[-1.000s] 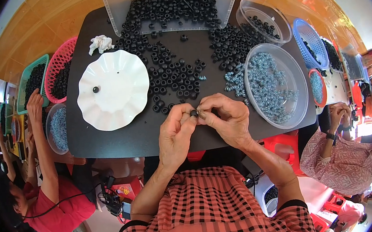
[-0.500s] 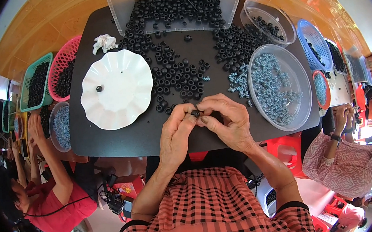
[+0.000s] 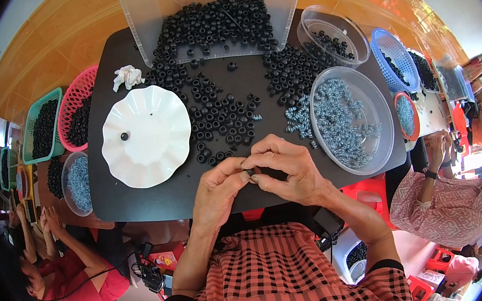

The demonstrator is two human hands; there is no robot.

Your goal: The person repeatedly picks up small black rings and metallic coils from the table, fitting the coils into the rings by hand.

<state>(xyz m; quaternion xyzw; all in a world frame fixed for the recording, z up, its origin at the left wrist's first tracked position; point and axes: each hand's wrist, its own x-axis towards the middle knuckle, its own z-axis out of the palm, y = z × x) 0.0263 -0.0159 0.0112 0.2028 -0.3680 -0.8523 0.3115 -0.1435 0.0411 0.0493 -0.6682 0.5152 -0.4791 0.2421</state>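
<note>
Over the near edge of the dark table, my left hand [image 3: 216, 195] and my right hand [image 3: 290, 173] meet fingertip to fingertip. Both pinch a small black round piece [image 3: 250, 172], mostly covered by the fingers. Just beyond them lie loose black plastic pieces [image 3: 223, 120], rounded and with a hole through the visible ends. A white plate [image 3: 153, 157] with a wavy rim stands to the left, one black piece [image 3: 124, 136] on it. At the right, small blue-grey ribbed spiral pieces [image 3: 338, 122] fill part of a clear round tub [image 3: 389, 117] and spill beside it.
A clear bin [image 3: 143, 31] tipped toward me holds many black pieces at the back. A crumpled tissue [image 3: 127, 77] and another clear tub [image 3: 351, 21] flank it. Baskets, pink [image 3: 73, 89], green [image 3: 30, 131] and blue [image 3: 386, 47], stand aside. Co-workers [image 3: 85, 284] sit at both sides.
The whole view has shifted, so the table sits lower and slightly left. My fingers have closed further around the black piece, which shows less now.
</note>
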